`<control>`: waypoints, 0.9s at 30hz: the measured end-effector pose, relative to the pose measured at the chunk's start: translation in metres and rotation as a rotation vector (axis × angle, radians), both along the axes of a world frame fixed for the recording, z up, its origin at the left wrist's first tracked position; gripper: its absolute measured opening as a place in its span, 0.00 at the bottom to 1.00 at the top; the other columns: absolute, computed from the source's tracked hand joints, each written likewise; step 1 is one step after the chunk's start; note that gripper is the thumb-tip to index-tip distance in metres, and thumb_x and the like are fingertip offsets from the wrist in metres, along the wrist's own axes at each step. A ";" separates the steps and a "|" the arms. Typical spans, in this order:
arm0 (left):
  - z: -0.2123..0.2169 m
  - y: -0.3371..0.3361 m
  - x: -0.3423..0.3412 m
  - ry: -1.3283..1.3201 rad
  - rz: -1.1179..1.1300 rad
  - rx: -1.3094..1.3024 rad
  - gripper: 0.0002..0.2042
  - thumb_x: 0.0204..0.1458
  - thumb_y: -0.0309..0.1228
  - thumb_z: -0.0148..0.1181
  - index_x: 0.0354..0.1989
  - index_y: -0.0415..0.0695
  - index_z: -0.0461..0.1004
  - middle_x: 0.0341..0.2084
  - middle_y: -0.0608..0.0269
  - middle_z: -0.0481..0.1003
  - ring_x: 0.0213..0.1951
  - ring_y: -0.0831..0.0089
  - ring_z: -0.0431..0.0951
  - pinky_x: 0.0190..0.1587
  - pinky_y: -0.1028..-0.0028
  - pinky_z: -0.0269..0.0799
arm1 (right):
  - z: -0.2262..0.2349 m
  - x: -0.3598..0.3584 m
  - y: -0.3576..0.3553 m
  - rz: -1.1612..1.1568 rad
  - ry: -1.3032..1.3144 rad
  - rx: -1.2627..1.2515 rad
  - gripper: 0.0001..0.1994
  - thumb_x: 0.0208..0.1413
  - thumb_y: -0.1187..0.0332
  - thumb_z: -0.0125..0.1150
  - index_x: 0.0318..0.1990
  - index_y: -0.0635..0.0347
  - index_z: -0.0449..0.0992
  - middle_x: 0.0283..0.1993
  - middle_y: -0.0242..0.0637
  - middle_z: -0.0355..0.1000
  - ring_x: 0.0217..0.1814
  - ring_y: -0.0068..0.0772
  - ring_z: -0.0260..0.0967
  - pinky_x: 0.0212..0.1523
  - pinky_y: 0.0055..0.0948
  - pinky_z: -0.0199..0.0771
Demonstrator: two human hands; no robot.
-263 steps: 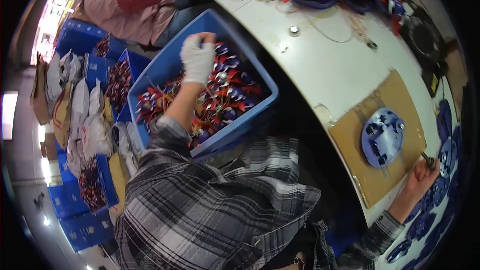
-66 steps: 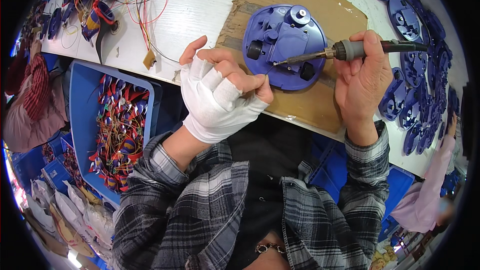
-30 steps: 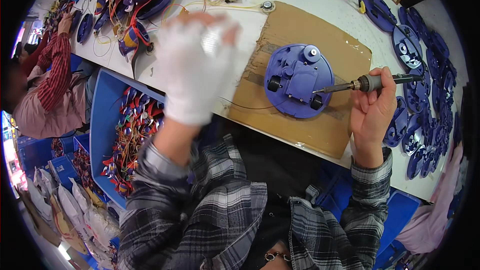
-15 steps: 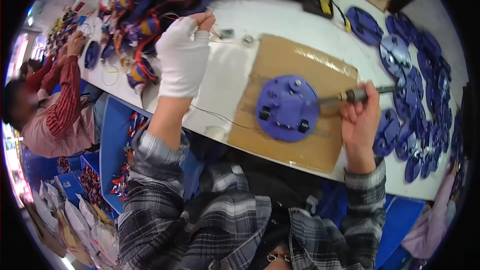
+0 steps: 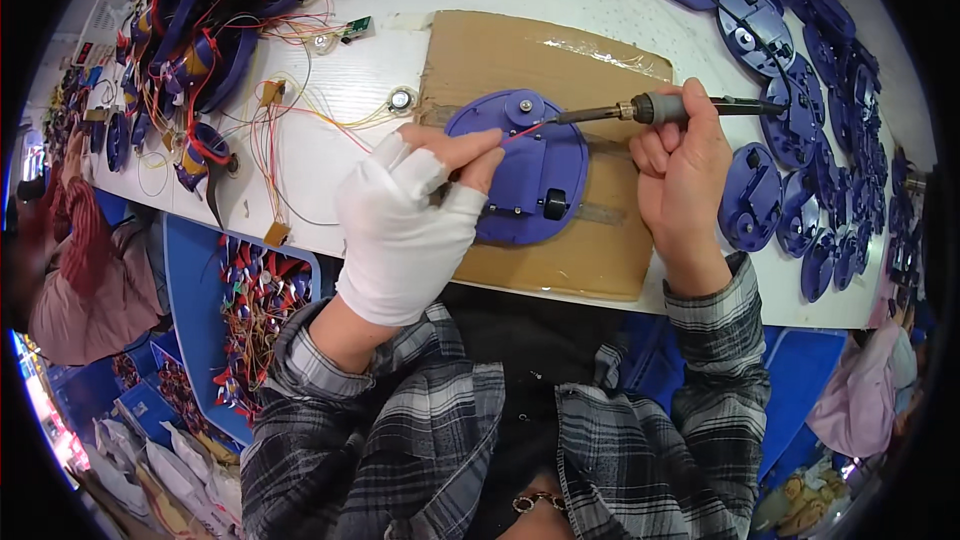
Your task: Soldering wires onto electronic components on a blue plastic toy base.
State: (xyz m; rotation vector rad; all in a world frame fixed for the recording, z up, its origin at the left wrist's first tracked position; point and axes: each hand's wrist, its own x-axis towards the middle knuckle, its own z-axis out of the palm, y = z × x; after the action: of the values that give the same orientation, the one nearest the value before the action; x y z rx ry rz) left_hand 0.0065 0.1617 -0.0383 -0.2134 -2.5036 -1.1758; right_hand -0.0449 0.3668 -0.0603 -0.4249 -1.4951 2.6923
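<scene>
Your gloved left hand (image 5: 410,225) pinches a red wire (image 5: 525,132) over the purple base (image 5: 520,175), hiding part of it. Your right hand (image 5: 685,170) is wrapped round the iron (image 5: 655,108), its tip close to the wire's end. The base lies on cardboard (image 5: 600,260) on the worktop (image 5: 360,55), other bases (image 5: 750,198) to the right, a blue bin (image 5: 195,310) at left.

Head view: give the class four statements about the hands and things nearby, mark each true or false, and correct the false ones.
1. The right hand holds a grey-gripped metal soldering iron. True.
2. The left hand is bare. False: it wears a white fingerless fabric glove.
3. A rounded purple plastic base lies on a flat brown cardboard sheet. True.
4. The tabletop under the sheet is black. False: it is white.
</scene>
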 end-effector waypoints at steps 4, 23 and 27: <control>-0.005 0.004 0.005 -0.055 0.016 0.102 0.06 0.39 0.22 0.66 0.26 0.44 0.76 0.20 0.64 0.69 0.22 0.71 0.70 0.23 0.74 0.65 | -0.003 0.001 0.005 0.012 0.003 0.018 0.14 0.59 0.60 0.52 0.28 0.62 0.70 0.15 0.24 0.53 0.14 0.15 0.44 0.15 0.18 0.44; -0.029 0.006 -0.002 0.241 -0.031 -0.021 0.11 0.33 0.21 0.69 0.25 0.48 0.75 0.19 0.67 0.69 0.22 0.70 0.69 0.24 0.73 0.64 | -0.002 0.001 -0.003 -0.027 -0.007 0.082 0.12 0.59 0.62 0.50 0.29 0.61 0.69 0.14 0.23 0.53 0.12 0.15 0.43 0.14 0.18 0.42; -0.030 0.005 -0.003 0.241 -0.024 -0.020 0.11 0.33 0.21 0.69 0.25 0.48 0.75 0.19 0.68 0.69 0.22 0.70 0.69 0.24 0.73 0.64 | -0.002 0.001 0.000 -0.028 -0.018 0.076 0.12 0.59 0.62 0.51 0.29 0.61 0.70 0.14 0.23 0.53 0.12 0.14 0.43 0.14 0.18 0.42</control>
State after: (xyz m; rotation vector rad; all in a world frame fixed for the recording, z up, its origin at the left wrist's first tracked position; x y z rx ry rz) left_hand 0.0038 0.1669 -0.0682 -0.3679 -2.3090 -1.0657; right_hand -0.0439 0.3667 -0.0619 -0.4645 -1.5778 2.6072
